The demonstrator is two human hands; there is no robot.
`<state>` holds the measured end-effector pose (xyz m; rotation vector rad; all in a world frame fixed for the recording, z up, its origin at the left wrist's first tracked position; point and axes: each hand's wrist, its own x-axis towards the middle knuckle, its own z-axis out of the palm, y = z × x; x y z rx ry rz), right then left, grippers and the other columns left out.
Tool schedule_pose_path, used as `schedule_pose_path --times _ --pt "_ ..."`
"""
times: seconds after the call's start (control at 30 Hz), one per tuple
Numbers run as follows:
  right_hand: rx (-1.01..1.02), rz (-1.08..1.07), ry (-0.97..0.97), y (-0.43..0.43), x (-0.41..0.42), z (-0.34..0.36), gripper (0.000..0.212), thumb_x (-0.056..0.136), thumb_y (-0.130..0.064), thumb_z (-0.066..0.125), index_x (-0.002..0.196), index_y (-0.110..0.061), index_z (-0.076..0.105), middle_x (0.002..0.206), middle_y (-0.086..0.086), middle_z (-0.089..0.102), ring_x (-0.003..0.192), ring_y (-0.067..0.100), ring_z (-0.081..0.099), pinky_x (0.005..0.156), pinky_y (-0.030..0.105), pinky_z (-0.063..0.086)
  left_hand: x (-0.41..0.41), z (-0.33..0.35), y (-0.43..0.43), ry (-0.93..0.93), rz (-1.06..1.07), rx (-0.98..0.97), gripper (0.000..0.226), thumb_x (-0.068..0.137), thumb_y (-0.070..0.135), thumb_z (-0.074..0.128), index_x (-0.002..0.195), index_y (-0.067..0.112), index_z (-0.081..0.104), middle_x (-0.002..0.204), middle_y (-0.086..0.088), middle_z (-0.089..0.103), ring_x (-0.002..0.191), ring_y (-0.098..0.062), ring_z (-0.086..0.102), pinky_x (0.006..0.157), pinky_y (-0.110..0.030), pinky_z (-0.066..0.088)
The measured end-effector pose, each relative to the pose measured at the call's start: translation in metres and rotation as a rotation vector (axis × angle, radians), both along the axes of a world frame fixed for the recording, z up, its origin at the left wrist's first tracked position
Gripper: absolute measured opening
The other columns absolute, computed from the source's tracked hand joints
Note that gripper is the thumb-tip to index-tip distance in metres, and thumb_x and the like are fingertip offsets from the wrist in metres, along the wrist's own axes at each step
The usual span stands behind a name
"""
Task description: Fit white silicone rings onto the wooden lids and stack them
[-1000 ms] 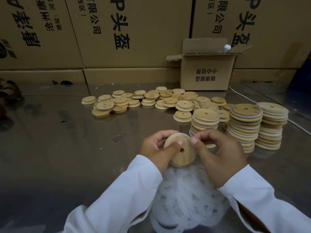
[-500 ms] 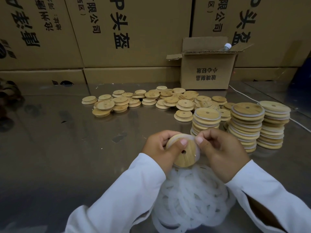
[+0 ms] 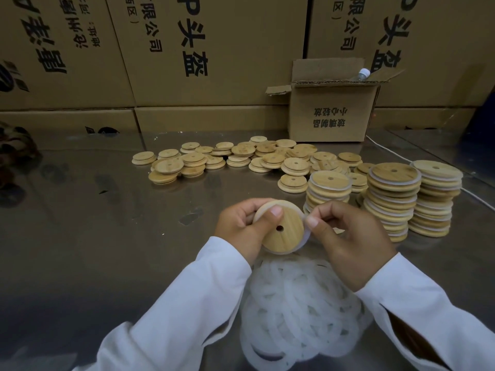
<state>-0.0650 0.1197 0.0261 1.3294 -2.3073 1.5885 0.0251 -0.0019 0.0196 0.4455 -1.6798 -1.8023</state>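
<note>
Backdrop: big printed cardboard boxes (image 3: pixel 214 49) behind a shiny, scuffed metal table (image 3: pixel 80 236).
Loose lids (image 3: pixel 241 159): flat round wooden discs, each with a small hole, scattered from left to centre, no rings on them.
Left hand (image 3: pixel 241 226): grips the lid by its rim, thumb curled over the face.
Lid (image 3: pixel 281 231): held tilted above the table between both hands. It looks stiff, light and smooth-grained, and is best held by the edge.
Ring (image 3: pixel 306 240): thin, soft, stretchy white silicone, showing at the lid's right edge. It may slip back off.
Right hand (image 3: pixel 348 242): pinches the ring there.
Ring pile (image 3: pixel 294 303): floppy translucent loops heaped under the wrists.
Stacks (image 3: pixel 391 194): three columns of ringed lids, far right.
</note>
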Motion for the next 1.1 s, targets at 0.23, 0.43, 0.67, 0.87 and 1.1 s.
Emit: schedule_pose_path --times 0.23,0.43,0.67,0.87,1.1 --pt "-0.104 -0.009 -0.141 -0.002 0.002 -0.008 0.012 0.077 -0.017 0.066 0.07 -0.026 0.062 0.068 -0.007 0.065 0.071 0.012 0.06 0.07 0.025 0.051 -0.005 -0.01 0.003 0.007 0.063 0.061 0.008 0.084 0.009 0.062 0.086 0.012 0.069 0.08 -0.011 0.071 0.079 -0.025 0.065 0.083 -0.04 0.052" --pt "-0.102 -0.012 -0.164 -0.005 0.006 -0.012 0.01 0.074 -0.019 0.067 0.071 -0.025 0.06 0.068 -0.005 0.063 0.067 0.008 0.057 0.066 0.021 0.048 -0.005 -0.009 0.0 0.026 0.1 0.141 0.008 0.082 0.013 0.063 0.086 0.012 0.07 0.086 -0.013 0.071 0.086 -0.028 0.065 0.092 -0.052 0.049" --pt "-0.099 0.022 -0.292 -0.005 0.004 -0.012 0.011 0.076 -0.02 0.066 0.082 -0.025 0.059 0.071 -0.001 0.064 0.069 0.014 0.06 0.067 0.023 0.05 -0.005 -0.008 0.0 0.046 0.078 0.143 0.008 0.081 0.015 0.064 0.081 0.018 0.071 0.083 -0.009 0.072 0.084 -0.025 0.066 0.091 -0.05 0.049" --pt "-0.123 0.126 -0.43 -0.005 -0.001 -0.009 0.004 0.079 -0.008 0.064 0.08 -0.012 0.062 0.062 0.0 0.064 0.052 0.007 0.059 0.057 0.014 0.049 -0.003 -0.007 0.001 0.077 0.01 0.069 0.016 0.068 0.027 0.074 0.083 0.02 0.073 0.085 -0.006 0.072 0.085 -0.022 0.066 0.084 -0.042 0.052" --pt "-0.175 0.027 -0.404 -0.004 -0.007 -0.008 0.006 0.08 -0.012 0.064 0.077 -0.016 0.062 0.06 -0.002 0.063 0.048 0.002 0.056 0.056 0.012 0.048 -0.003 -0.009 -0.004 -0.026 0.02 0.036 0.011 0.085 0.005 0.059 0.091 0.009 0.067 0.077 -0.007 0.071 0.067 -0.016 0.067 0.066 -0.027 0.056"
